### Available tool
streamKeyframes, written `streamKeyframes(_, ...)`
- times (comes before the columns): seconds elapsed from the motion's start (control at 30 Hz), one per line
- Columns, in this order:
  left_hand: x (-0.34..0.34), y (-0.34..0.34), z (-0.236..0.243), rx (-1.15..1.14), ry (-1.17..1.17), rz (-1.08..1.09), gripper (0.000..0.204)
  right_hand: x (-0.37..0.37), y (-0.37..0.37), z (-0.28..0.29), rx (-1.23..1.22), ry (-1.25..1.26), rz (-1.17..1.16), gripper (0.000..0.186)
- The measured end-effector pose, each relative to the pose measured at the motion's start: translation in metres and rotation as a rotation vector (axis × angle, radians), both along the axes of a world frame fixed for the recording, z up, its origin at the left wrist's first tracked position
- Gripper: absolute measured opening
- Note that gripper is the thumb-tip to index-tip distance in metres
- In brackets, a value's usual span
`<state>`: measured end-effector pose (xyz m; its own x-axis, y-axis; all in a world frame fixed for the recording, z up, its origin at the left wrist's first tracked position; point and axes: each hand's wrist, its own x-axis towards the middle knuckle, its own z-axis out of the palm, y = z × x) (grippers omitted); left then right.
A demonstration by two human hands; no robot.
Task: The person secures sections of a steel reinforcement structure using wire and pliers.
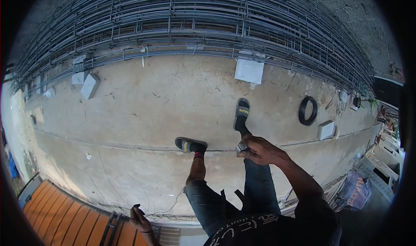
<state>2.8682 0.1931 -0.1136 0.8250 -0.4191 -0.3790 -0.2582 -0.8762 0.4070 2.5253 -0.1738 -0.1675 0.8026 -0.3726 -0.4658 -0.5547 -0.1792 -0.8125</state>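
Holding small grey boxy item [241,147] in R hand [260,150], approx 4 o'clock from view centre, above R leg; fingers wrapped round it. Too small to ID for sure. Have L hand [141,221] well apart from R, low at 7 o'clock; can't tell if gripping anything, dark bit at tips unclear.

Re progress: already got grey item in hand, not yet set against anything else. Not touching rebar w/ either hand, so prob. between steps. Hard to say how much is left.

Standing on concrete floor [151,90] in dark sandals [185,144], one approx 7 o'clock, other approx 2.

See black coil [302,111], poss. wire, lying on floor at 3 o'clock, away from both hands; white block [326,130] near it, slightly lower.

Farther out, see rebar cages [203,31] piled from approx 10 thru 12 to 2 o'clock, w/ cross hoops on long bars. Look already formed; can't tell if tied at every joint. Note pale slab [250,71] partly under near edge at 1 o'clock, pale brick [89,86] at 9-10.

At rim: orange slatted panel [56,211] at 8 o'clock, crumpled sack [356,192] at 4.
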Motion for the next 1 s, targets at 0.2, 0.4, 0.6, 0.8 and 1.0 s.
streamKeyframes(0.2, -0.022, -0.025, -0.006, 0.014, -0.255, -0.567, 0.011, -0.130, 0.012, 0.019, 0.402, 0.589, -0.344, 0.031)
streamKeyframes(0.4, 0.000, -0.153, 0.047, 0.106, -0.436, -0.795, 0.012, -0.257, 0.020, -0.062, 0.138, 0.599, -0.302, 0.031)
streamKeyframes(0.6, -0.052, -0.270, -0.033, 0.287, -0.207, -1.110, 0.009, -0.313, -0.022, -0.163, -0.009, 0.730, -0.172, 0.036)
streamKeyframes(0.8, -0.143, -0.389, -0.224, 0.676, 0.146, -1.515, 0.024, -0.341, -0.068, -0.317, -0.092, 0.688, -0.254, 0.037)
streamKeyframes(1.0, -0.176, -0.459, -0.415, 0.714, 0.643, -1.598, 0.037, -0.349, -0.094, -0.429, -0.333, 0.552, -0.481, 0.037)
